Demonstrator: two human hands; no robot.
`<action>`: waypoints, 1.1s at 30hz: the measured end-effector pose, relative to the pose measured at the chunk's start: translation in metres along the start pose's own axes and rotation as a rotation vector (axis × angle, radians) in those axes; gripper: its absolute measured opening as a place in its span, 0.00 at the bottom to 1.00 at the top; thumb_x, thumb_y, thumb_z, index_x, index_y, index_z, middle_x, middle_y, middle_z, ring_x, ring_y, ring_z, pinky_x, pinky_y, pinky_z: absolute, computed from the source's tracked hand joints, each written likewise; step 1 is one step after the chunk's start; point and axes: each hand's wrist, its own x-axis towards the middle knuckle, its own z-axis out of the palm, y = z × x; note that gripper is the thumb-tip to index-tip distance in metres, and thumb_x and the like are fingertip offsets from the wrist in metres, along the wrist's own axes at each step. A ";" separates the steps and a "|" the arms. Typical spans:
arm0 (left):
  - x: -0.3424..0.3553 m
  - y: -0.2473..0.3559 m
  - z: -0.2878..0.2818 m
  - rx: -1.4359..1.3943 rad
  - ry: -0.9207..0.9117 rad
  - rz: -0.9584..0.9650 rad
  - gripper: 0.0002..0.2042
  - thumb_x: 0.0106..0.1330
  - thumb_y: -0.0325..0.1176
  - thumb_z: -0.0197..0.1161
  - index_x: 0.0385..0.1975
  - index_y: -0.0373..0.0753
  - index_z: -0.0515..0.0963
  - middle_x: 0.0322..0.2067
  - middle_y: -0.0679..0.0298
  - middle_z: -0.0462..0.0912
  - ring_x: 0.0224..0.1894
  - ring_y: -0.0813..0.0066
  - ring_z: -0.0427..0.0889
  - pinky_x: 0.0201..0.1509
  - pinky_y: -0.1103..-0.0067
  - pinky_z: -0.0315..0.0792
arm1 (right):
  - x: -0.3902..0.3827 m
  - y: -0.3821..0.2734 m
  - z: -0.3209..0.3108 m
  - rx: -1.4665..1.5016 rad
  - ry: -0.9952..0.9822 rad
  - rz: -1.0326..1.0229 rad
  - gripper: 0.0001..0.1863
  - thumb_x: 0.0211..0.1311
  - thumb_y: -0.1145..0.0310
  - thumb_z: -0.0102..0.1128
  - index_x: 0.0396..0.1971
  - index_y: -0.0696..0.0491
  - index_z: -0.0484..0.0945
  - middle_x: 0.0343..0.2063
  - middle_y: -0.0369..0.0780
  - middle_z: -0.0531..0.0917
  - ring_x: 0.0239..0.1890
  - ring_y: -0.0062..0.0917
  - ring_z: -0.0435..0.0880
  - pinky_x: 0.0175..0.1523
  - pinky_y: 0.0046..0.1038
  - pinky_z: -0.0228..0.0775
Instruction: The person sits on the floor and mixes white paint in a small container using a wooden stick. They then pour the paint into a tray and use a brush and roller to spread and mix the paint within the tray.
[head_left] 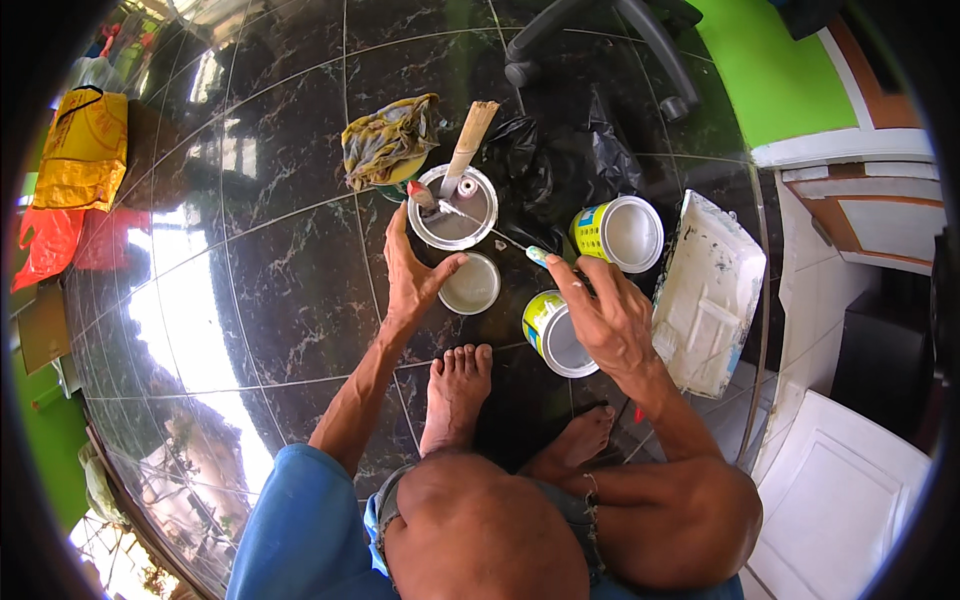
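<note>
An open paint can (pixel 481 225) with grey paint inside stands on the floor in front of me. My left hand (pixel 412 270) curves round its near left side, thumb apart from the fingers, steadying it. In the can stand a flat wooden stick (pixel 470 145), a small roller (pixel 467 187) and a red-tipped handle (pixel 421 194). My right hand (pixel 610 318) grips a thin-shafted tool (pixel 537 255) by its pale blue handle; its white, paint-coated tip reaches into the can. Close to my left thumb is a round grey lid (pixel 470 284).
Two yellow-green cans (pixel 590 238) (pixel 545 325) stand on the right beside a paint-stained white tray (pixel 705 300). Behind the paint can lie a stained rag (pixel 392 138) and black plastic (pixel 520 165). A chair base (pixel 600 40) is farther back; bags (pixel 85 150) are far left.
</note>
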 end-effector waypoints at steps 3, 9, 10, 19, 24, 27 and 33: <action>0.002 0.003 -0.001 -0.040 0.016 -0.003 0.57 0.45 0.48 0.85 0.73 0.34 0.56 0.67 0.48 0.65 0.71 0.50 0.64 0.74 0.60 0.58 | -0.001 0.002 0.001 -0.018 -0.008 -0.010 0.23 0.59 0.76 0.63 0.57 0.52 0.79 0.39 0.40 0.77 0.32 0.27 0.80 0.29 0.26 0.74; 0.008 0.010 -0.005 0.024 -0.029 0.040 0.55 0.47 0.46 0.84 0.72 0.34 0.56 0.65 0.49 0.68 0.70 0.52 0.64 0.75 0.60 0.55 | 0.000 0.005 -0.003 -0.077 0.009 -0.041 0.22 0.60 0.73 0.63 0.56 0.51 0.79 0.42 0.40 0.77 0.33 0.28 0.79 0.32 0.30 0.72; 0.009 0.009 -0.003 0.027 -0.018 0.032 0.54 0.46 0.46 0.84 0.72 0.34 0.57 0.65 0.50 0.69 0.70 0.51 0.65 0.75 0.59 0.54 | 0.000 0.005 -0.004 -0.080 0.006 -0.052 0.21 0.61 0.73 0.63 0.56 0.50 0.79 0.43 0.41 0.78 0.33 0.29 0.79 0.32 0.31 0.71; 0.015 0.011 -0.001 0.180 0.001 0.115 0.49 0.45 0.44 0.82 0.67 0.33 0.62 0.61 0.49 0.71 0.69 0.46 0.63 0.77 0.56 0.51 | 0.006 -0.006 -0.022 -0.114 -0.208 -0.046 0.22 0.58 0.75 0.61 0.55 0.48 0.82 0.44 0.41 0.77 0.41 0.35 0.80 0.37 0.34 0.70; 0.016 -0.006 0.000 0.230 -0.022 0.158 0.51 0.48 0.54 0.78 0.68 0.31 0.61 0.64 0.49 0.70 0.70 0.53 0.66 0.79 0.53 0.44 | 0.028 0.000 -0.052 -0.048 -0.244 -0.077 0.21 0.57 0.76 0.62 0.52 0.48 0.82 0.43 0.40 0.78 0.40 0.35 0.80 0.38 0.35 0.71; 0.016 -0.011 0.001 0.229 -0.018 0.174 0.51 0.48 0.54 0.77 0.68 0.31 0.61 0.63 0.48 0.70 0.70 0.52 0.66 0.79 0.53 0.45 | 0.031 0.006 -0.057 -0.017 -0.281 -0.101 0.21 0.58 0.73 0.62 0.53 0.50 0.80 0.46 0.40 0.78 0.42 0.33 0.78 0.40 0.34 0.70; 0.018 -0.009 0.004 0.236 0.007 0.184 0.51 0.47 0.54 0.78 0.68 0.30 0.62 0.62 0.47 0.71 0.69 0.52 0.66 0.79 0.54 0.45 | 0.040 0.021 -0.068 0.073 -0.198 -0.040 0.18 0.56 0.74 0.63 0.48 0.50 0.84 0.42 0.39 0.79 0.41 0.32 0.79 0.41 0.34 0.73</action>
